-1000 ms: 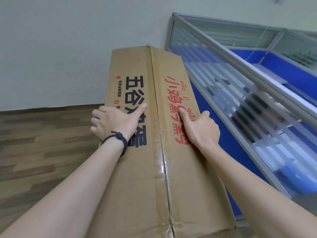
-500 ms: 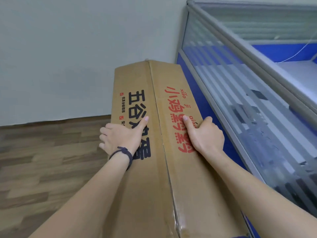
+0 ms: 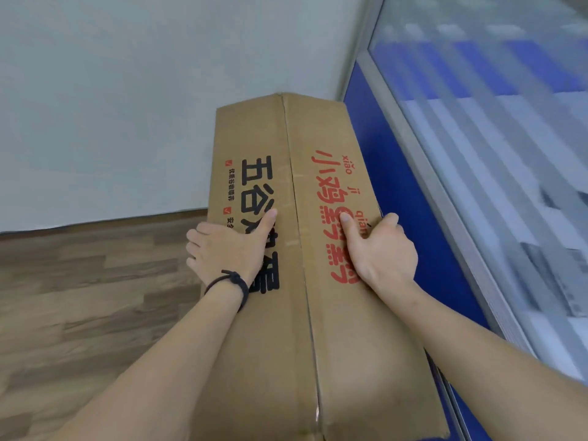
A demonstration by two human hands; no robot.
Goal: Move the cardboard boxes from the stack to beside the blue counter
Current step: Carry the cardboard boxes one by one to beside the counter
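Beside blue counter, long taped cardboard box, left hand & right hand fingers clamping its sides, wood-grain floor.

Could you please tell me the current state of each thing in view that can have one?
cardboard box: closed, top seam taped, held from both sides.
left hand: gripping the box's left edge.
right hand: gripping the box's right edge.
blue counter: close beside the box's right side.

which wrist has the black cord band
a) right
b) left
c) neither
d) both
b: the black cord band circles the wrist of the left hand on the brown cardboard box; the right hand has a bare wrist.
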